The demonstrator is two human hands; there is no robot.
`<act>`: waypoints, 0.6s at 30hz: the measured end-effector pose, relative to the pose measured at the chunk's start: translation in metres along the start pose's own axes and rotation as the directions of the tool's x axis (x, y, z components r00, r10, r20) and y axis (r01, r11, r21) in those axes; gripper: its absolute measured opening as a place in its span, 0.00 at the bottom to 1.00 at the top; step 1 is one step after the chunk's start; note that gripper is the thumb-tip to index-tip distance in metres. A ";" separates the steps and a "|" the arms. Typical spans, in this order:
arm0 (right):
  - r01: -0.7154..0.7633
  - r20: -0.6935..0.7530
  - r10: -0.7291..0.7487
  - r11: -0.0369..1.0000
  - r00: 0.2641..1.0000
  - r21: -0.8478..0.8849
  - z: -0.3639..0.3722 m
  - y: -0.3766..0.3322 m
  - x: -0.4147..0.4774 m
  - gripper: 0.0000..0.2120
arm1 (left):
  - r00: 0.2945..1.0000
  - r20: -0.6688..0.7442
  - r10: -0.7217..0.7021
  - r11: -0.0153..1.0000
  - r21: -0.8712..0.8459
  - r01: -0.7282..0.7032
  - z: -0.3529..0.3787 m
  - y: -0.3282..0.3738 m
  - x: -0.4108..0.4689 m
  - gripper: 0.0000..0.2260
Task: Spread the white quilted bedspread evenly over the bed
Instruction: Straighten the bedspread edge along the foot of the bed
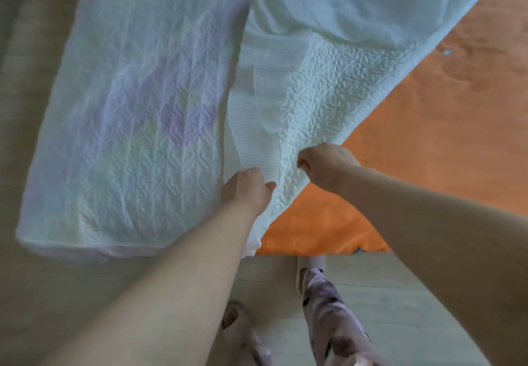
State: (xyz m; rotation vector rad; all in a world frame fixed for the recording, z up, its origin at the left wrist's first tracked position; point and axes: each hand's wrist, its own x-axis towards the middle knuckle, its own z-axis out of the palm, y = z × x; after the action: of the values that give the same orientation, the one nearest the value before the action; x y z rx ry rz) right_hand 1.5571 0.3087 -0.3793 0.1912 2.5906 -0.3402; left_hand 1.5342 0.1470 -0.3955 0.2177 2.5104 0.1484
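Note:
The white quilted bedspread [148, 125] is lifted in front of me, and a broad part of it hangs to the left over the floor. A ruffled border [257, 102] runs down its middle fold. My left hand [245, 190] grips the fold at its near edge. My right hand [325, 162] pinches the quilted edge a little to the right and higher. The bed [428, 125], covered by an orange sheet, lies to the right, and the bedspread covers only its far left part.
Light wooden floor [385, 294] lies below me, with my legs in patterned trousers [331, 308] and slippers close to the bed's near edge. A pale ribbed surface [17, 37] shows at the far left.

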 end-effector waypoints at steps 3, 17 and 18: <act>0.017 -0.004 -0.017 1.000 1.000 0.000 -0.004 0.018 0.024 0.13 | 0.994 -0.069 -0.088 0.996 0.010 0.088 0.005 0.026 0.025 0.28; 0.251 -0.091 -0.253 0.967 0.963 -0.034 -0.018 0.009 0.092 0.24 | 0.957 -0.194 -0.217 0.922 -0.364 0.135 -0.007 0.011 0.052 0.11; 0.247 -0.106 -0.248 0.969 0.963 -0.027 -0.020 0.005 0.094 0.25 | 0.966 -0.148 -0.214 0.918 -0.367 0.147 -0.005 0.010 0.052 0.13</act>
State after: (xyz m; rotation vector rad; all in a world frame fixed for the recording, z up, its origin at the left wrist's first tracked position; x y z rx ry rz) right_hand 1.4674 0.3254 -0.4115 -0.1249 2.7289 -0.4110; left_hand 1.4912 0.1666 -0.4193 -0.1857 2.6154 0.5624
